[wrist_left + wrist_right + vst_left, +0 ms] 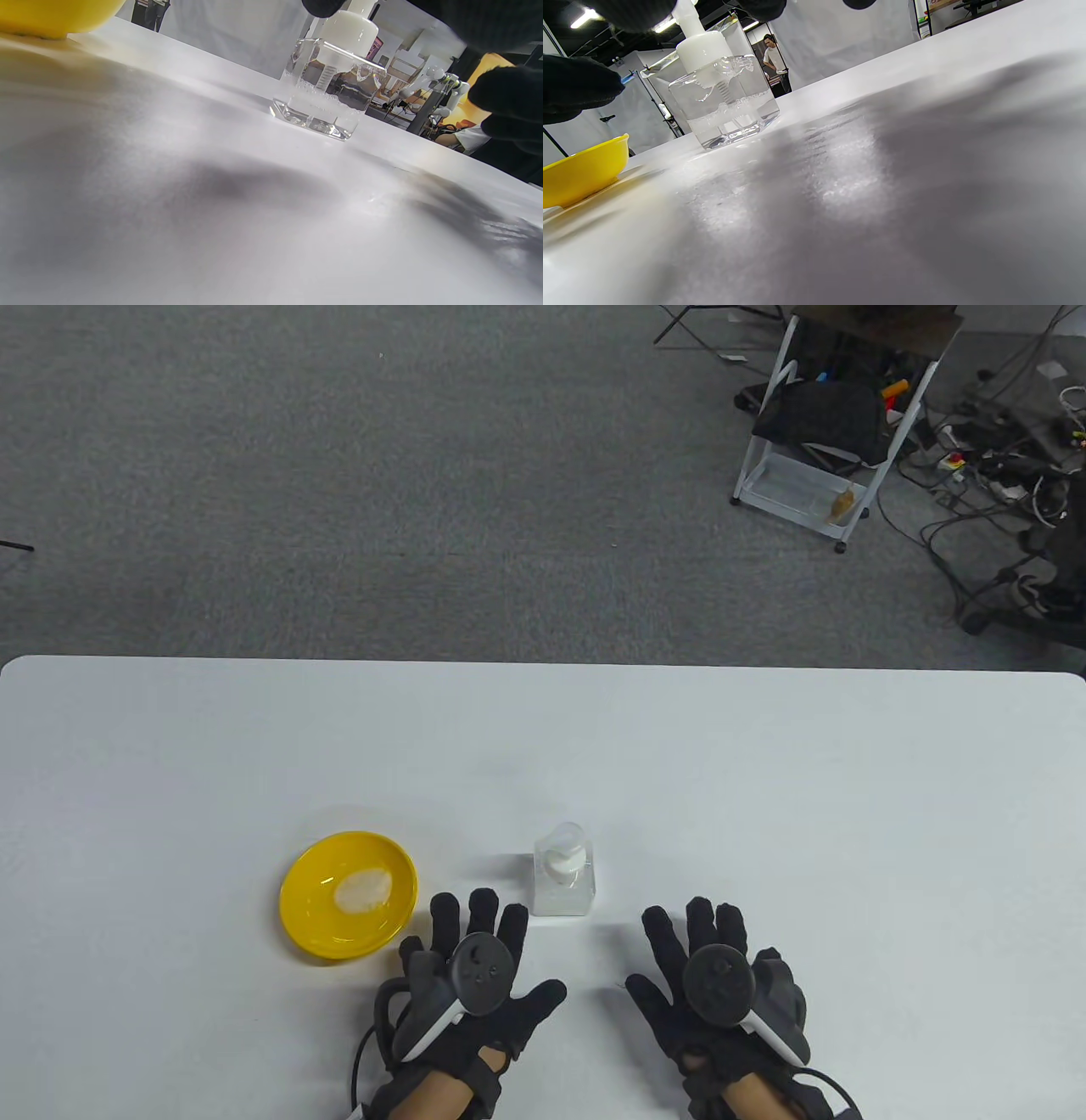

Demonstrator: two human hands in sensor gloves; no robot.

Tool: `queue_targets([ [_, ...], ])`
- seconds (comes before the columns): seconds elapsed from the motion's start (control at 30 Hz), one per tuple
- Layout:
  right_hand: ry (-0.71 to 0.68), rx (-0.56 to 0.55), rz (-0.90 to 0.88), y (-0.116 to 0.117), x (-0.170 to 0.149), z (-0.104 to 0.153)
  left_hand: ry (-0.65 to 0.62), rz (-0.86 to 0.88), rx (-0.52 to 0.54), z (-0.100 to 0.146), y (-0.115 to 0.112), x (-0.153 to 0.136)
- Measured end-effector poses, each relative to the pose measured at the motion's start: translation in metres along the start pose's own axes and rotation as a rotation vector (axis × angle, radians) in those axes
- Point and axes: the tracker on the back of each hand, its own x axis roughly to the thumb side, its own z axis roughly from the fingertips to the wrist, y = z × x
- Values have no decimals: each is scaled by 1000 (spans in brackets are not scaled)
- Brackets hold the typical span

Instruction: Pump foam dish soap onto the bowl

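Both hands are lying flat and spread on the bench near its near edge, holding nothing. The left hand (467, 976) is resting with fingers fanned out, and its fingertips (484, 903) are sitting just short of the bottle (563, 882), which is standing upright a little ahead and to that hand's right. The right hand (713, 984) is resting flat too, fingers apart, further from the bottle, which is lying ahead and off to its left. So the left grip is the nearer one, though the bottle is sitting roughly between the two hands.

The bottle is clear and squat, long axis vertical, with a white pump head (563, 861) on top; in the wrist views it is showing a low level of liquid. The spout's direction is hard to tell from above.

The yellow bowl (293, 891) is sitting to the left of the bottle, apart from it, just ahead and left of the left hand, and already holding a white patch of foam (363, 891).

Judging from this, the coming move is turning on the gap between spout and bowl: the pump is not standing over the bowl, so one must be brought to the other before pressing
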Motion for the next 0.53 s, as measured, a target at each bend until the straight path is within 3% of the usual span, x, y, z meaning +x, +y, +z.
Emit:
queue_targets([
  [0.53, 3, -6, 6, 1, 1, 1, 14, 25, 10, 1, 4, -5],
])
